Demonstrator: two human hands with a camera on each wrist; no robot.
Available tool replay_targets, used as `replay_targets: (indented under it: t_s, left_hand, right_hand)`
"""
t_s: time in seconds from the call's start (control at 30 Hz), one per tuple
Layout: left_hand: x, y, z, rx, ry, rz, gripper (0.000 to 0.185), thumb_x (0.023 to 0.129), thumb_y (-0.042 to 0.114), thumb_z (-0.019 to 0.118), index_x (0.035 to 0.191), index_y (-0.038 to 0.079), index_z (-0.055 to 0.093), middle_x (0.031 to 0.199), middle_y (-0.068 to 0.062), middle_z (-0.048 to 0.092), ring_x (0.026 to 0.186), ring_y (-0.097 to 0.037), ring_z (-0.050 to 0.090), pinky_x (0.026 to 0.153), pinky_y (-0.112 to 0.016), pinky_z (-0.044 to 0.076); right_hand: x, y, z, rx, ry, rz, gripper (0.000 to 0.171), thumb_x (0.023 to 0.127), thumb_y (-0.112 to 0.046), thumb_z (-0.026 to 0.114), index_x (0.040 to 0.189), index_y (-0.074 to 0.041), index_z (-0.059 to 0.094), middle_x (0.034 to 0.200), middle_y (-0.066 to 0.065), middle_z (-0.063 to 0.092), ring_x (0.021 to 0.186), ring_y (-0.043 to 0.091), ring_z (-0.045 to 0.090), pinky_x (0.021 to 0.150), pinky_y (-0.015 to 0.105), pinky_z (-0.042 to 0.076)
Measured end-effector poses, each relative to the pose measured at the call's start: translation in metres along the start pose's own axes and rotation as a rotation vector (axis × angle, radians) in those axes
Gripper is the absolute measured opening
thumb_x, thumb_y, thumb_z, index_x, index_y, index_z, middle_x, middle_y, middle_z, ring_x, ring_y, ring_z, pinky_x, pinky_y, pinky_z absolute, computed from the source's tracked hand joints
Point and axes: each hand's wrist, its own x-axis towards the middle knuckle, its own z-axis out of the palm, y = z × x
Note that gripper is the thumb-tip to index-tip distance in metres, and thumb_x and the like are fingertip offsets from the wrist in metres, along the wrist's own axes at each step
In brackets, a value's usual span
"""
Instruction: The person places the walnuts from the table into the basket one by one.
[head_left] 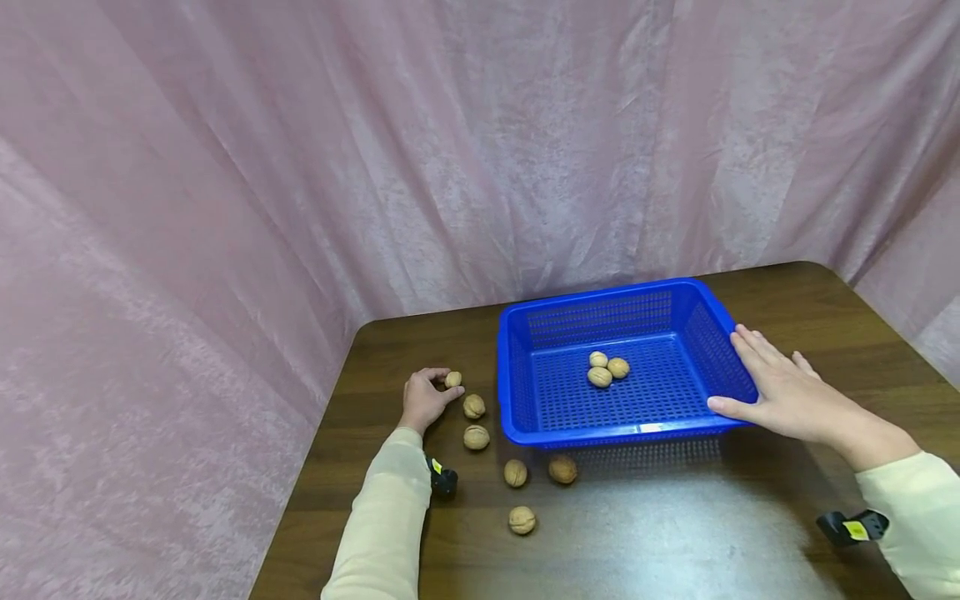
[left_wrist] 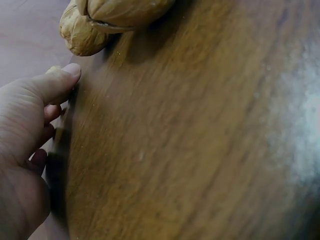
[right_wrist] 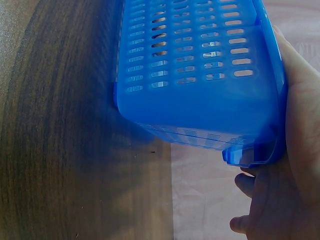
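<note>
Walnuts on a brown table (head_left: 787,308): three lie together inside the blue basket (head_left: 517,375), five loose ones sit left of and in front of it. Left hand (head_left: 423,400) rests on the table with fingers curled round a sixth walnut (head_left: 453,379), pinching it at the fingertips; the wrist view shows the thumb bent inward. Right hand (head_left: 780,392) lies flat against the basket's right rim, fingers straight, thumb along the front corner, palm pressing the wall.
</note>
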Motion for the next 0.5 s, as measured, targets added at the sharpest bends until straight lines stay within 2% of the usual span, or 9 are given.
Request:
replay_targets:
  t_s: [0.13,0.37,0.5]
  left_hand:
    - [0.000,0.001,-0.003,0.003,0.001,0.004,0.038,0.072,0.026,0.086,0.104,0.009,0.075,0.093,-0.004,0.070,0.089,-0.022,0.063,0.084,-0.040,0.048]
    - [-0.001,0.002,-0.011,-0.002,-0.032,0.038,0.030,0.079,0.026,0.081,0.102,0.009,0.075,0.092,-0.002,0.069,0.087,-0.020,0.063,0.081,-0.039,0.050]
    - [-0.003,0.014,-0.021,-0.021,-0.040,0.074,0.029,0.080,0.025,0.080,0.103,0.009,0.075,0.097,-0.003,0.070,0.092,-0.021,0.064,0.083,-0.041,0.050]
  right_hand:
    - [0.000,0.000,0.000,-0.002,0.000,-0.002,0.107,0.087,-0.059,0.060,0.152,0.002,0.000,0.158,0.024,-0.002,0.144,0.036,-0.009,0.101,0.074,-0.002]
    - [0.000,0.000,0.000,-0.002,0.004,-0.003,0.106,0.088,-0.058,0.059,0.152,0.002,0.000,0.158,0.024,-0.002,0.144,0.035,-0.010,0.102,0.073,-0.006]
    - [0.000,0.001,0.001,-0.001,0.004,0.000,0.107,0.087,-0.059,0.059,0.152,0.002,0.001,0.158,0.024,-0.002,0.144,0.035,-0.010,0.103,0.072,-0.006]
